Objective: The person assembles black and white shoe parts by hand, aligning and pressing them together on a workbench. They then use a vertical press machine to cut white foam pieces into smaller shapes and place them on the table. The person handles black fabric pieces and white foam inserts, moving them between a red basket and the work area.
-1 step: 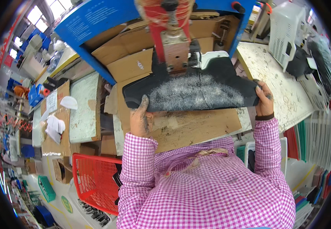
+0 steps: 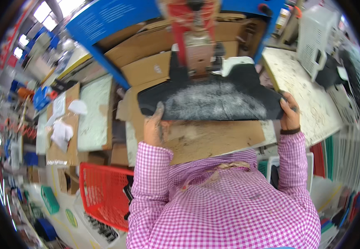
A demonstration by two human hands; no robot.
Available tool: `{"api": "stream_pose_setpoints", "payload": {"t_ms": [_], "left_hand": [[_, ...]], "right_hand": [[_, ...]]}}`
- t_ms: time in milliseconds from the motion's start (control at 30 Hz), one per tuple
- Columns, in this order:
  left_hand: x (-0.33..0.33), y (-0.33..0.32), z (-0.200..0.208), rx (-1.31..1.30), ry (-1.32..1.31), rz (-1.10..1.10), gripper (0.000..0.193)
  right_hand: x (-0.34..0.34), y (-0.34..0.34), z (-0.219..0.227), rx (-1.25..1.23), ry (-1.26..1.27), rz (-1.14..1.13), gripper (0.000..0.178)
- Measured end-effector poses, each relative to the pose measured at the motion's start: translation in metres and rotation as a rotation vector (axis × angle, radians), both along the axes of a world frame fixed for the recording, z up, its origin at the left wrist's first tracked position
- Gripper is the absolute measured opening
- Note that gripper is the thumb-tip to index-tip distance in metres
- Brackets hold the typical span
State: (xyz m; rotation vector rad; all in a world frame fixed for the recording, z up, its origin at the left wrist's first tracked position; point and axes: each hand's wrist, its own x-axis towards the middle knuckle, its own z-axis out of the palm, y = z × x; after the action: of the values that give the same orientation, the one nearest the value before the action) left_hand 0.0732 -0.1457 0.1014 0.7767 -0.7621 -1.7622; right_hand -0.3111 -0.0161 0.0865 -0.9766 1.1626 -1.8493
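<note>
Stretched between both hands is a wide black panel (image 2: pixel 192 95), dusted grey-white across its middle. My left hand (image 2: pixel 155 128) is closed on its lower left corner, thumb on top. On the right end, my right hand (image 2: pixel 290 111) grips the edge, with its thumb on the near face. The far middle part of the panel reaches under the metal head (image 2: pixel 200 58) of a red machine arm (image 2: pixel 181 45). Whether the head touches the panel cannot be told. Dark smudges mark my fingers.
Cardboard (image 2: pixel 217 137) covers the bench below the panel. A blue machine frame (image 2: pixel 113 18) stands around the work. To the left are a red basket (image 2: pixel 105 195) and white cut pieces (image 2: pixel 61 135); to the right, a worn white table (image 2: pixel 304 87) and a white crate (image 2: pixel 312 39).
The whole picture has shifted slightly to the right and blurred. Both hands keep their hold on the panel, and its position under the machine head looks nearly the same.
</note>
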Motion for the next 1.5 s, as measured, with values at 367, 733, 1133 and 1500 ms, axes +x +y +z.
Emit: {"api": "stream_pose_setpoints", "payload": {"t_ms": [367, 733, 1133, 1500], "left_hand": [[0.214, 0.05, -0.053, 0.008, -0.714, 0.202, 0.034], [0.327, -0.186, -0.047, 0.001, -1.643, 0.91, 0.084], [0.33, -0.273, -0.062, 0.507, -2.167, 0.691, 0.097], [0.327, -0.239, 0.013, -0.632, -1.628, 0.649, 0.084]], "right_hand": [[0.024, 0.011, -0.062, 0.447, 0.515, 0.232, 0.023], [0.04, -0.001, -0.027, 0.443, 0.741, -0.033, 0.014], [0.038, 0.005, 0.007, 0.69, 0.656, -0.171, 0.015], [0.069, -0.008, 0.023, 0.721, 1.084, -0.023, 0.025]]}}
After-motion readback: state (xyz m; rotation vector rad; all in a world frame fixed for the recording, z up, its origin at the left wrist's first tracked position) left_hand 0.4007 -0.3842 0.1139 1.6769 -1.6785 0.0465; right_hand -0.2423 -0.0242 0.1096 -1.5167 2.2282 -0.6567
